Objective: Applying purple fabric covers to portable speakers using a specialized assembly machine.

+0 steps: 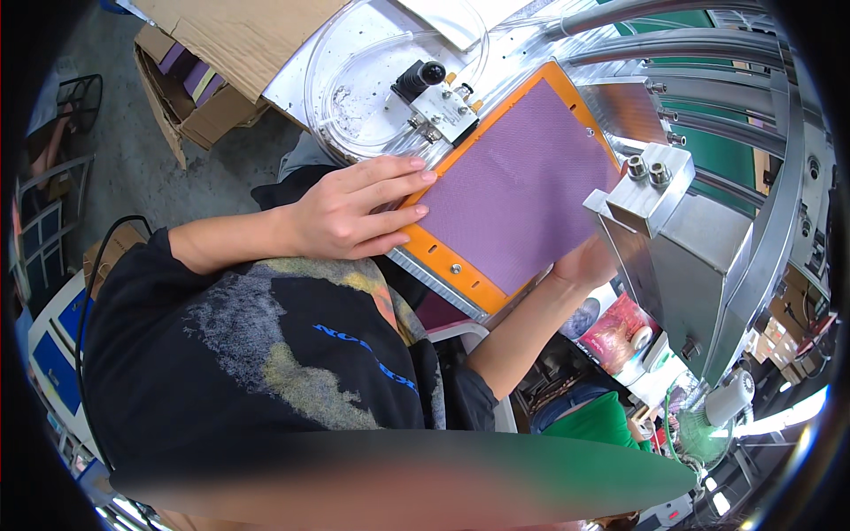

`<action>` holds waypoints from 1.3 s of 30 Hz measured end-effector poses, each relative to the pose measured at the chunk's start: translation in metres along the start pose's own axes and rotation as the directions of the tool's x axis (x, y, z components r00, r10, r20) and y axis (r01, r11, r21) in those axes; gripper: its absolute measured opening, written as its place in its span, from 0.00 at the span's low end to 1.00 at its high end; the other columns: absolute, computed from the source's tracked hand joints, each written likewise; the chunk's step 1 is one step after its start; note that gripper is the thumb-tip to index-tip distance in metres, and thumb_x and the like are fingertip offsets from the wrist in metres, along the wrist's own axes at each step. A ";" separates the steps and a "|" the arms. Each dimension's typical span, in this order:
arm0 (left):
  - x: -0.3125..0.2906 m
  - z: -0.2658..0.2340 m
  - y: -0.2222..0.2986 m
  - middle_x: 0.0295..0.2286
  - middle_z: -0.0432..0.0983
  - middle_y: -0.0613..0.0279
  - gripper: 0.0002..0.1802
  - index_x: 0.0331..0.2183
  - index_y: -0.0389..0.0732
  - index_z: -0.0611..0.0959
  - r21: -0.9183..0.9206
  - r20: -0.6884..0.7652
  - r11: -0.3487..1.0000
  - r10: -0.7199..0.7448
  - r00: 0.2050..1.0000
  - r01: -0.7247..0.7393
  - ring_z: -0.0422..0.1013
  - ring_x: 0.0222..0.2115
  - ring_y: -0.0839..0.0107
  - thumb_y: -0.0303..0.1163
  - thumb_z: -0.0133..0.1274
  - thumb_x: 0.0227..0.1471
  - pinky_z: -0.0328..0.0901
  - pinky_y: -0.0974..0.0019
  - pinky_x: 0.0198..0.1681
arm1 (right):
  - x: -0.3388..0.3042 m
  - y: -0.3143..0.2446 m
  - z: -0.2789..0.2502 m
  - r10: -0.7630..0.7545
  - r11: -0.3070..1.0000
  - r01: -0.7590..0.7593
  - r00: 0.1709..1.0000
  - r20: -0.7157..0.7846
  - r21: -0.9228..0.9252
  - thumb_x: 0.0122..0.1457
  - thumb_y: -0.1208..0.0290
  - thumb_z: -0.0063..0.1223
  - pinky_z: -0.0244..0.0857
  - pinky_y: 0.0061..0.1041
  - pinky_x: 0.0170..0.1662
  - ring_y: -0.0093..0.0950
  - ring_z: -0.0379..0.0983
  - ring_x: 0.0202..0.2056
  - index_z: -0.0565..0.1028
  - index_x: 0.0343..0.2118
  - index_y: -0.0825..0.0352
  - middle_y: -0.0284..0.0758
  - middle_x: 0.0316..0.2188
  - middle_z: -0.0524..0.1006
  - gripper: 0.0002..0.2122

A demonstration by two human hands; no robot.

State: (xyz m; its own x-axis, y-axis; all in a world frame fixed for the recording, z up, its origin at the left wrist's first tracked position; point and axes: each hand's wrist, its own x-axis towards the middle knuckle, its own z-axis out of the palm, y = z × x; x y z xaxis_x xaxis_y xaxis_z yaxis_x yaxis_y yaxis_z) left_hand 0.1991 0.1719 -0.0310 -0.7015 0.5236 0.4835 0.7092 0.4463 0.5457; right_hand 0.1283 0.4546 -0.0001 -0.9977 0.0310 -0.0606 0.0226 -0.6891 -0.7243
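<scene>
1 metal machine (713, 239) takes up the right side, its outer parts bent and cut off by the dark rim. 1 white table (290, 84) shows at the top, partly covered by 1 cardboard sheet (239, 35). 1 purple panel (522, 181) in 1 orange frame (434, 254) sits between the person's 2 hands, just beside the machine, whose metal block (651, 181) hides part of its right edge. 1 open carton (199, 124) at the upper left contains purple pieces, too overlapped to count.

The left hand (354, 208) lays 4 slightly parted fingers on the frame's left edge; its thumb is hidden, so I cannot tell whether it grips. The right hand (586, 264) is at the lower right edge, its fingers mostly hidden; I cannot tell how they stand.

1 clear tube (312, 88) lies coiled around 1 valve (445, 113) with 1 black knob (432, 73). 2 bolts (659, 173) top the block; 2 screws (456, 268) show on the frame.
</scene>
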 end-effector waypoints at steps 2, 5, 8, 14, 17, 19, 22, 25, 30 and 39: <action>-0.001 -0.001 0.000 0.47 0.69 0.46 0.19 0.38 0.34 0.80 0.004 0.005 1.000 0.001 1.000 -0.001 0.67 0.50 0.49 0.32 0.60 0.41 0.66 0.54 0.50 | 0.000 0.001 0.000 0.004 1.000 -0.005 1.000 -0.028 -0.015 0.64 0.62 0.37 0.70 0.34 0.46 0.30 0.74 0.39 0.47 0.64 0.64 0.39 0.41 0.74 0.28; -0.003 -0.001 0.000 0.47 0.70 0.45 0.19 0.38 0.33 0.80 0.002 0.008 1.000 0.014 1.000 -0.014 0.67 0.49 0.48 0.32 0.60 0.42 0.66 0.53 0.49 | 0.000 0.000 -0.008 0.018 0.999 -0.018 1.000 -0.007 0.044 0.63 0.59 0.37 0.68 0.37 0.49 0.33 0.73 0.42 0.49 0.63 0.65 0.41 0.44 0.73 0.28; -0.003 0.000 0.001 0.46 0.70 0.44 0.19 0.38 0.32 0.80 0.000 0.001 1.000 0.028 1.000 -0.028 0.67 0.49 0.48 0.33 0.60 0.43 0.66 0.53 0.49 | 0.002 -0.005 -0.022 -0.038 0.997 0.033 0.997 0.067 0.066 0.64 0.60 0.37 0.65 0.39 0.52 0.36 0.69 0.48 0.56 0.59 0.68 0.42 0.50 0.70 0.24; -0.001 0.009 0.001 0.44 0.72 0.42 0.18 0.36 0.32 0.80 0.008 -0.055 0.997 0.072 0.996 -0.071 0.70 0.45 0.47 0.33 0.60 0.43 0.67 0.53 0.47 | -0.002 0.001 0.000 -0.190 0.981 0.191 0.936 -0.297 -0.025 0.65 0.63 0.36 0.64 0.35 0.49 0.34 0.67 0.50 0.65 0.51 0.73 0.43 0.50 0.69 0.19; -0.006 0.013 -0.004 0.42 0.73 0.42 0.17 0.34 0.32 0.80 -0.055 -0.123 0.993 0.097 0.988 -0.104 0.71 0.45 0.49 0.31 0.62 0.40 0.68 0.55 0.45 | -0.003 -0.008 0.011 -0.334 0.932 0.238 0.859 -0.388 -0.274 0.64 0.66 0.35 0.65 0.32 0.46 0.32 0.69 0.46 0.68 0.48 0.73 0.42 0.46 0.71 0.17; -0.005 0.019 -0.011 0.36 0.74 0.46 0.16 0.27 0.34 0.76 -0.117 -0.221 0.990 0.056 0.974 -0.083 0.71 0.44 0.50 0.26 0.67 0.35 0.70 0.56 0.40 | -0.008 -0.006 0.000 -0.601 0.611 0.206 0.749 -0.279 -0.764 0.64 0.67 0.35 0.65 0.30 0.44 0.30 0.70 0.43 0.69 0.46 0.73 0.42 0.43 0.73 0.16; -0.020 0.037 -0.018 0.30 0.70 0.53 0.20 0.24 0.38 0.69 -0.348 -0.359 0.934 -0.049 0.932 -0.085 0.72 0.42 0.49 0.24 0.68 0.35 0.71 0.58 0.36 | -0.076 0.003 -0.005 -0.679 0.187 0.053 0.729 -0.090 -0.981 0.64 0.70 0.35 0.65 0.28 0.41 0.28 0.72 0.39 0.71 0.43 0.73 0.40 0.39 0.75 0.14; -0.020 0.027 -0.023 0.31 0.64 0.55 0.23 0.24 0.41 0.64 -0.260 -0.233 0.959 0.048 0.971 -0.110 0.70 0.44 0.50 0.22 0.66 0.37 0.70 0.59 0.36 | -0.149 0.028 0.006 -0.445 0.170 0.030 0.894 -0.050 -0.985 0.55 0.76 0.47 0.59 0.22 0.26 0.23 0.67 0.22 0.75 0.33 0.72 0.33 0.20 0.72 0.07; -0.020 0.026 -0.023 0.33 0.63 0.53 0.21 0.25 0.40 0.65 -0.250 -0.205 0.958 0.086 0.975 -0.138 0.69 0.45 0.51 0.21 0.64 0.39 0.71 0.58 0.38 | -0.166 0.061 0.025 -0.367 -0.168 0.120 0.914 0.175 -0.979 0.44 0.77 0.56 0.57 0.26 0.22 0.29 0.61 0.17 0.76 0.37 0.69 0.30 0.15 0.66 0.13; -0.017 0.028 -0.016 0.28 0.66 0.56 0.20 0.22 0.41 0.68 -0.253 -0.293 0.962 0.022 0.956 -0.100 0.72 0.40 0.54 0.24 0.67 0.35 0.69 0.59 0.38 | -0.165 0.066 0.035 -0.322 -0.326 0.147 0.911 0.256 -0.934 0.45 0.73 0.59 0.59 0.28 0.30 0.30 0.63 0.26 0.76 0.44 0.66 0.33 0.23 0.68 0.20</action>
State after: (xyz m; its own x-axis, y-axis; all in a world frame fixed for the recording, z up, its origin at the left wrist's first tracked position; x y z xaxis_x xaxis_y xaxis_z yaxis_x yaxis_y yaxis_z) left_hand 0.2017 0.1764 -0.0669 -0.6755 0.2972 0.6748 0.7347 0.1939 0.6501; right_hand 0.2921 0.3785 -0.0140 -0.9329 0.0652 0.3541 -0.0940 0.9053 -0.4142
